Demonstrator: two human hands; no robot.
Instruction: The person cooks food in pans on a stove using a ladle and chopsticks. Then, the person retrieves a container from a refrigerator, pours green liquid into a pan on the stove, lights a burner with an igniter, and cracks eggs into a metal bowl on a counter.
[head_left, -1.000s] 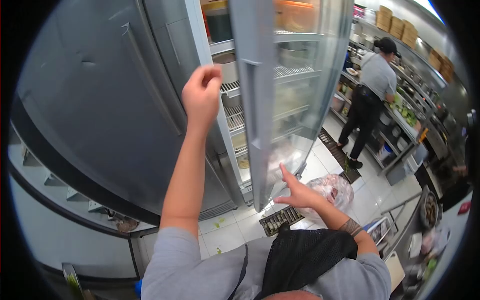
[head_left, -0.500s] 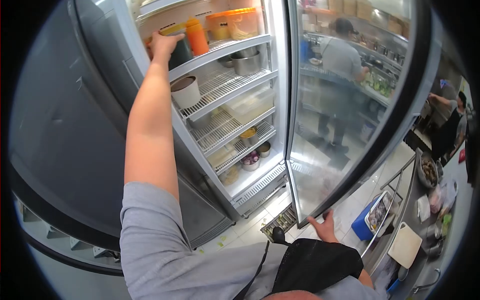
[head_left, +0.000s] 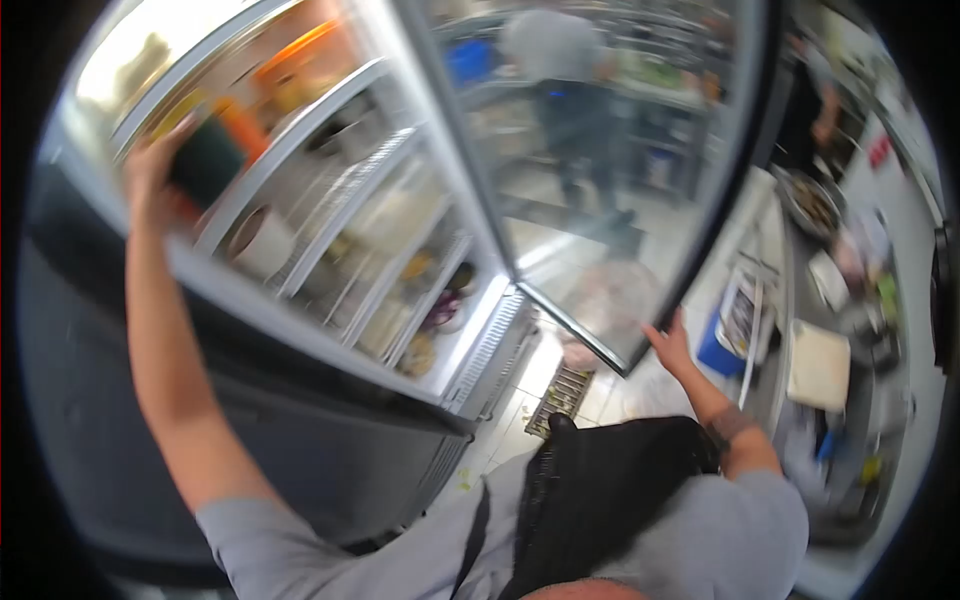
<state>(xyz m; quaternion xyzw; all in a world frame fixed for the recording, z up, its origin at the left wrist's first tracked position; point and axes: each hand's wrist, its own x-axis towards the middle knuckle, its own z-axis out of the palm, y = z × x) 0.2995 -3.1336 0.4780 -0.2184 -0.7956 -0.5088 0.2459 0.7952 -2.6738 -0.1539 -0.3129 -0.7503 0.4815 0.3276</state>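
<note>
the left hand [head_left: 150,170] is at the near side of a dark container [head_left: 208,160], its fingers up by the yellow top; blur hides the fingertips, so i cannot tell whether they are clenched around it or only resting there. the container is right beside that hand, at the upper shelf [head_left: 300,130] of the open fridge. just beyond the grip is an orange bottle [head_left: 240,125], with an orange-rimmed tub [head_left: 300,55] farther along, and a white pot [head_left: 262,243] is below.

the container looks stiff-walled and probably fairly heavy if full, though its contents are hidden. its side may be slick from cold damp, and a loose top would make a poor hold. a wide grip under the rim, or a palm beneath the base, seems safer than pinching the top, and keeping it level would guard against slopping. the bottle is close enough to be knocked.

the right hand [head_left: 672,345], well apart from the container, is at the lower edge of the glass door [head_left: 640,160], thumb and fingers spread at its dark frame [head_left: 704,262]; i cannot tell how firmly it grasps. the door looks rigid, and its frame makes a better hold than the glass.
</note>
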